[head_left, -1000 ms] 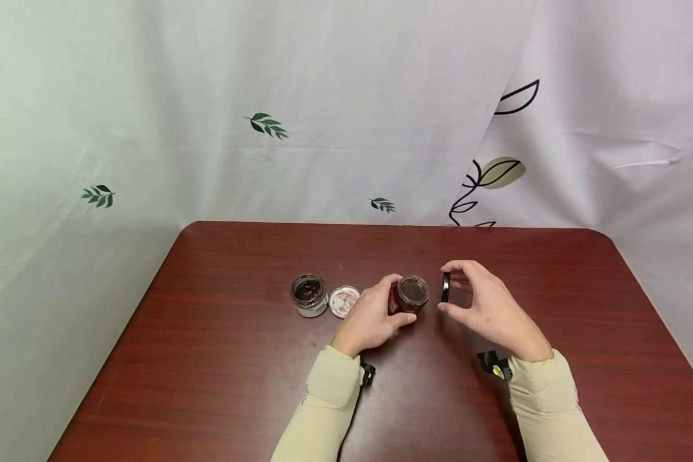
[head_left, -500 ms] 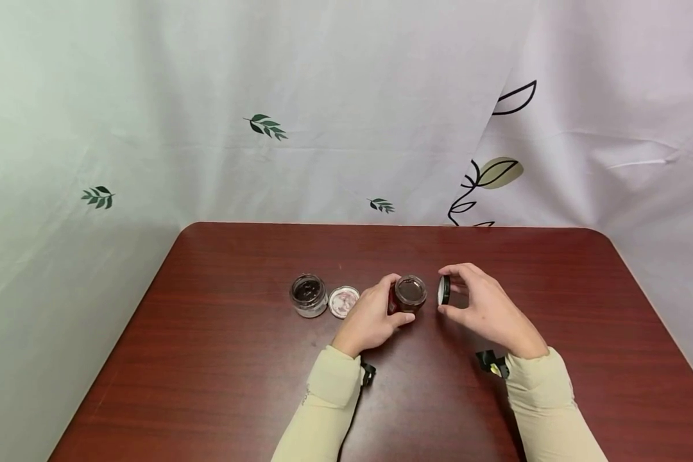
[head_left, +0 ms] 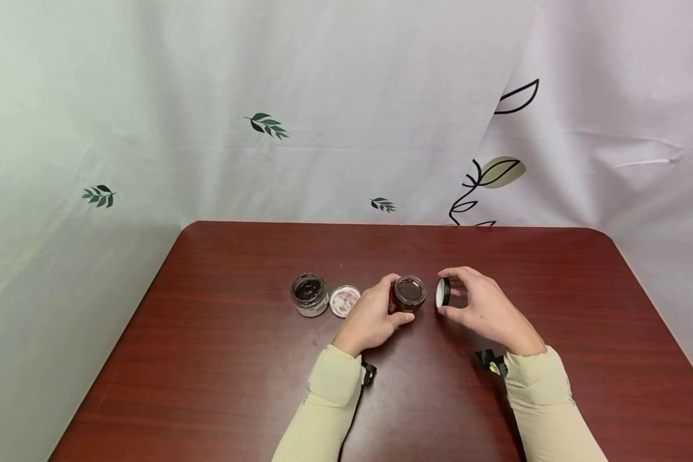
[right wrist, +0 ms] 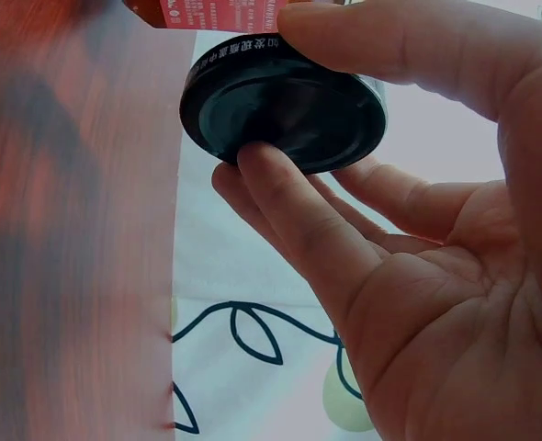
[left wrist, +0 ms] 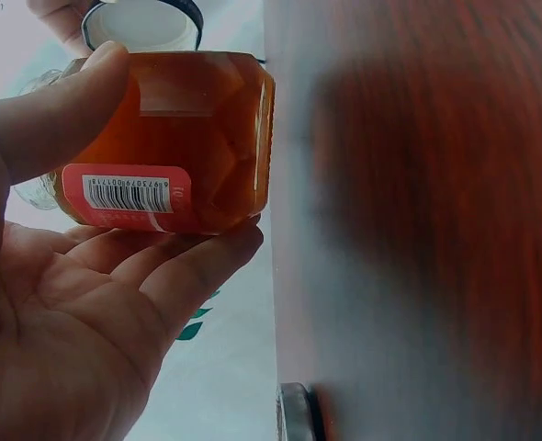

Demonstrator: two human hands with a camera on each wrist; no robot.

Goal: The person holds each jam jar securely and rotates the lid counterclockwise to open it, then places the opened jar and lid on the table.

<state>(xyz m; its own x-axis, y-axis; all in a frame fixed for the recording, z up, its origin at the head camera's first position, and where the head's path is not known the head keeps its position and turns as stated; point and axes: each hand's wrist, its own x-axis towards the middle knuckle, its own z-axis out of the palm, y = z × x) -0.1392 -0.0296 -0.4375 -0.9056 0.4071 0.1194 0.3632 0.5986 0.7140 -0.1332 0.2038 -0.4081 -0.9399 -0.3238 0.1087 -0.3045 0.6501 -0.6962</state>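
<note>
My left hand (head_left: pixel 371 317) grips a faceted glass jar (left wrist: pixel 188 101) of amber-red contents, thumb on one side and fingers on the other. A red label with a barcode shows on it in the left wrist view. Its mouth is uncovered in the head view. To its right, my right hand (head_left: pixel 485 309) pinches a black lid (right wrist: pixel 285 106) by the rim between thumb and fingers. The lid stands on edge, apart from the jar, its white inside facing the jar. Left of my left hand are a second open jar (head_left: pixel 308 305) with dark contents and a stained white-lined lid (head_left: pixel 343 300).
All this is on a reddish-brown wooden table (head_left: pixel 208 372). White cloth (head_left: pixel 335 77) with leaf prints hangs behind the table's far edge. A black strap piece (head_left: pixel 369 373) sits at the left cuff, another black piece (head_left: pixel 487 361) at the right one.
The right hand has turned the lid so its white inside shows more, and has shifted slightly left and down. The held jar has become a little more upright in the left hand.
</note>
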